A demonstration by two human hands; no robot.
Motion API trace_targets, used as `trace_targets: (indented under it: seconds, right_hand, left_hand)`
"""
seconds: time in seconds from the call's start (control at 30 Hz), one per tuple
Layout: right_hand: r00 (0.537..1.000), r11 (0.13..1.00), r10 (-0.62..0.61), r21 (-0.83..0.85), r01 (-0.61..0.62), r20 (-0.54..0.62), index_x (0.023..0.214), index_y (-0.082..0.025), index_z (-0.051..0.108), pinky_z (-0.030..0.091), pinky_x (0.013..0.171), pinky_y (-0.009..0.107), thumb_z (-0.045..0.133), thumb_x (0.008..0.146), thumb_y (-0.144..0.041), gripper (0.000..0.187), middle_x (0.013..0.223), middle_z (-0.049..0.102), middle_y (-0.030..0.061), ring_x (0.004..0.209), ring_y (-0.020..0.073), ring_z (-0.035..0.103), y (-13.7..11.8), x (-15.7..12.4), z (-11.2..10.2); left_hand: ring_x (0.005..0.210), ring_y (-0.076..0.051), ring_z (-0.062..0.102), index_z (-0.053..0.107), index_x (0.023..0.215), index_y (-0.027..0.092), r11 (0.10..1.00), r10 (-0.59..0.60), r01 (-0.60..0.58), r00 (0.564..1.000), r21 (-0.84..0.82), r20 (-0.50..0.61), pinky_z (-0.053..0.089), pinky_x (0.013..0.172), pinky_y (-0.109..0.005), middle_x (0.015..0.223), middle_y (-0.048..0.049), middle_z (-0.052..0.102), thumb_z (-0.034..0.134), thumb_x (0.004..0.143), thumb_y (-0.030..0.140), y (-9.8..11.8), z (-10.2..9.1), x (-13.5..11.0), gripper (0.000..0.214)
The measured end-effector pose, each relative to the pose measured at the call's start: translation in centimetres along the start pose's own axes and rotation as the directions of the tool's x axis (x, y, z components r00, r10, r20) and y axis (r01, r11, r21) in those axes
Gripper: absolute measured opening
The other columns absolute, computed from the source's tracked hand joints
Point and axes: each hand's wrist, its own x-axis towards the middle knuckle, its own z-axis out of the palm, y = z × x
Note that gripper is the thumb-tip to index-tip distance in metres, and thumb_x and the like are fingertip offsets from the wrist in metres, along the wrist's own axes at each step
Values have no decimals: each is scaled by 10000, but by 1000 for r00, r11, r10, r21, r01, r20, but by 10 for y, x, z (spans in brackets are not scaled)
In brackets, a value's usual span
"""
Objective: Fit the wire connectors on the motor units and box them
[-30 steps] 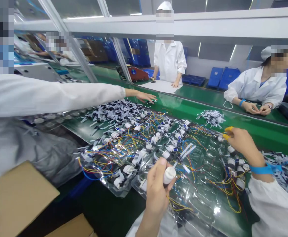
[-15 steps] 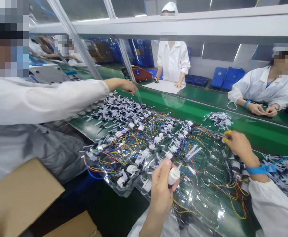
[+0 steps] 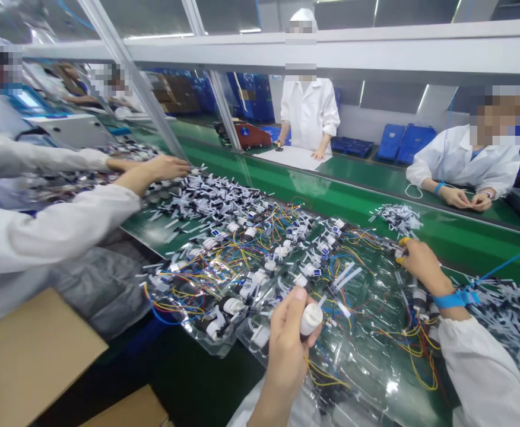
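My left hand (image 3: 289, 332) is closed around a small motor with a white cap (image 3: 311, 319), its round end facing up and towards the right. Yellow and blue wires hang below that hand, over a clear plastic tray (image 3: 367, 350). Farther right, my right hand (image 3: 420, 264), with yellow finger covers and a blue wrist strap (image 3: 456, 299), has its fingertips pinched together at the tray's far edge. Whatever lies between them is too small to make out. Beneath the right wrist lie several motors with coloured wires (image 3: 420, 305).
A second tray of wired motors (image 3: 189, 296) lies to the left. Black-and-white strips are heaped at the back left (image 3: 215, 196), far right (image 3: 504, 332) and behind the tray (image 3: 398, 218). A co-worker's arm (image 3: 144, 175) reaches in from the left. Cardboard boxes (image 3: 41, 356) stand at lower left.
The co-worker's arm on the left has drawn back leftwards from over the green divider to the strip heap. My hands hold nearly the same poses; the view has shifted slightly.
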Motion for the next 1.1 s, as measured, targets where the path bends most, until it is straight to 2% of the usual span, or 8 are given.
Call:
trace_targets:
  seconds: [0.17,0.3,0.4,0.53,0.6,0.83,1.1]
  right_hand:
    - [1000,996,-8,88,10,-28,1235,-112,707,534,907,349,774,822,-128,419,1111,780,156,1054,313,725,6,0,-12]
    - [994,991,-3,131,17,-109,1332,-89,664,517,1006,401,724,891,-169,452,1270,724,207,1206,345,669,9,-2,-34]
    - [993,985,-24,168,45,-120,1322,-108,675,525,1000,351,675,936,-176,392,1251,745,167,1160,288,701,0,-5,-43]
    - [996,975,-91,201,94,-22,1055,-171,786,555,819,265,707,907,-171,167,955,813,74,920,229,763,-16,-8,-35]
    - [995,977,-102,188,98,14,993,-185,797,544,814,267,730,876,-156,138,918,811,68,917,236,761,-19,-8,-28]
    - [996,995,-65,84,60,63,1200,-141,749,508,899,307,670,848,-52,372,1169,763,155,1088,284,715,-9,-3,-13]
    - [993,996,-78,40,75,94,1384,-121,644,489,952,313,645,903,-92,482,1243,743,161,1160,287,685,-8,0,-9]
  left_hand:
    - [395,-34,330,557,649,168,1000,8,-8,1000,1,-4,249,418,-172,490,77,429,808,774,677,-1,0,-1,581]
    - [399,-38,321,561,661,171,1000,17,-17,1000,12,3,254,418,-168,479,77,414,776,819,659,-7,-3,0,557]
    - [401,-42,316,560,674,174,1000,24,-24,1000,-2,-10,245,412,-164,478,80,393,757,856,619,-14,-7,2,520]
    - [404,-44,310,564,687,174,1000,23,-23,1000,-14,2,240,413,-164,478,83,374,739,883,595,-17,-8,3,497]
    - [405,-48,312,566,689,174,1000,26,-26,1000,-10,4,247,416,-167,477,80,379,733,886,599,-16,-8,3,497]
    - [395,-46,301,551,659,174,999,42,-42,999,-13,4,246,405,-166,470,79,377,742,876,606,-15,-8,5,520]
    - [398,-39,316,545,625,171,1000,13,-13,1000,-2,28,265,413,-165,473,78,391,794,809,638,-3,-1,3,560]
